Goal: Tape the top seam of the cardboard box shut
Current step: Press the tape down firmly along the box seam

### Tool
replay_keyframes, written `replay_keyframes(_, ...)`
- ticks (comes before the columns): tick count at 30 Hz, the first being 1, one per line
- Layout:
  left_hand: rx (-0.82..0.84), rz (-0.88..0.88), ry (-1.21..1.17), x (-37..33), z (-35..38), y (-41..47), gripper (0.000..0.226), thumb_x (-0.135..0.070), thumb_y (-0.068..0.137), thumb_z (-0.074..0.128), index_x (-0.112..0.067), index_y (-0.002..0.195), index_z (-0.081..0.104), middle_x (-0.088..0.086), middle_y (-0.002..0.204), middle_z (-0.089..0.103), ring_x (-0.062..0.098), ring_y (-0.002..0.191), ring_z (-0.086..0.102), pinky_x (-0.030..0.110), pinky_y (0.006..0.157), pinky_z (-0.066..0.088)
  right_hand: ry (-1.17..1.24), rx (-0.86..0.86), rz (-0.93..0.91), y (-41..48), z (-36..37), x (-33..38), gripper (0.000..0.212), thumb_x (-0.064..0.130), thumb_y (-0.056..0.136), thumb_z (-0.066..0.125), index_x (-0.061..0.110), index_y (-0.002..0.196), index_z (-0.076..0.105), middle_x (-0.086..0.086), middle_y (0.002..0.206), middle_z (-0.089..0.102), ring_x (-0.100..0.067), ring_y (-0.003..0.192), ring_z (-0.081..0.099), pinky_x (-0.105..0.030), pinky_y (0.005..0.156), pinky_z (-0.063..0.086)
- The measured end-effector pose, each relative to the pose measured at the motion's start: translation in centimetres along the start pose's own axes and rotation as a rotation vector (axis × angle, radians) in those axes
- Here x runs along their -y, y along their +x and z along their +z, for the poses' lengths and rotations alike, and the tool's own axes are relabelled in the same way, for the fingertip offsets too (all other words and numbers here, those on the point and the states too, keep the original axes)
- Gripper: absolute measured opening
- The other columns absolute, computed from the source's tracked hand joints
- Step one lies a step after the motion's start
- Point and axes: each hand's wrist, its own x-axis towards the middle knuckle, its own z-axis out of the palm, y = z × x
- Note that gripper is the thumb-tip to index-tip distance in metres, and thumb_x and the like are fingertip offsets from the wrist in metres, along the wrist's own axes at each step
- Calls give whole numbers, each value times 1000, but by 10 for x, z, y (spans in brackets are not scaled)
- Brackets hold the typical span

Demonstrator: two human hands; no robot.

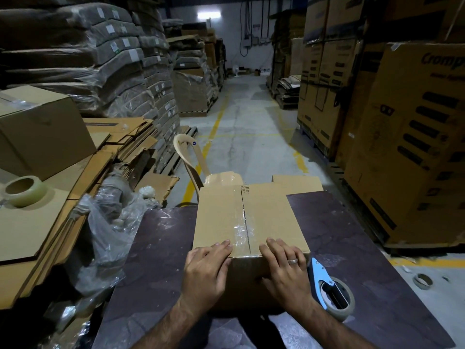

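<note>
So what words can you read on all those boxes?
"Cromp", cut off by the picture's edge: on the big printed carton at right.
Smaller line under it: too blurred to read.
White labels on the wrapped stacks at left: too small to read.
Dark mark on the cardboard box under the hands: unreadable.

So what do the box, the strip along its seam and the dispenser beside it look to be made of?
Box: plain matte brown cardboard. Strip: clear glossy plastic tape, judging by its wrinkled glare. Dispenser: smooth pale-blue frame, painted metal or plastic, unclear which, holding a tan tape roll.

bare forearms, silver ring (pixel 292 260), right hand (pixel 286 270)
</note>
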Motion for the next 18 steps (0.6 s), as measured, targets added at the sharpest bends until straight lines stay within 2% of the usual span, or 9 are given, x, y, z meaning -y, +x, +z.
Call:
replay_keyframes(5, 29, -2, 0, 2, -2, 0, 33, -29, 86, 54, -23, 114, 69, -11, 121, 66, 7, 102, 60, 27, 88, 37, 85, -99, 45, 13, -9, -3, 53, 60, 65, 70, 26, 104, 61, 5, 112, 68, -17, 101, 56, -37, 82, 32)
replay_keyframes(8, 33, -6, -5, 2, -1, 0, 32, -29, 86, 54, -23, 114, 69, -11, 120, 66, 7, 102, 60, 28, 88, 37, 155, -144, 94, 20, -16, -1, 36, 59, 78, 60, 26, 91, 69, 9, 102, 70, -18, 87, 63, -36, 80, 34)
replay_keyframes(13, 37, -2, -14, 4, 0, -1, 33, -27, 85, 55, -23, 115, 68, -10, 121, 66, 8, 102, 60, 29, 88, 38, 210, -187, 162, 20, -19, 7, 30, 51, 85, 56, 25, 87, 70, 9, 100, 71, -20, 85, 63, -39, 81, 36)
replay_keyframes(18, 26, 5, -20, 5, 1, 0, 34, -25, 85, 55, -22, 115, 68, -11, 123, 65, 8, 103, 60, 30, 88, 39, 107, -144, 249, 24, -12, 19, 48, 69, 79, 56, 22, 78, 64, 4, 88, 66, -24, 79, 58, -41, 80, 35)
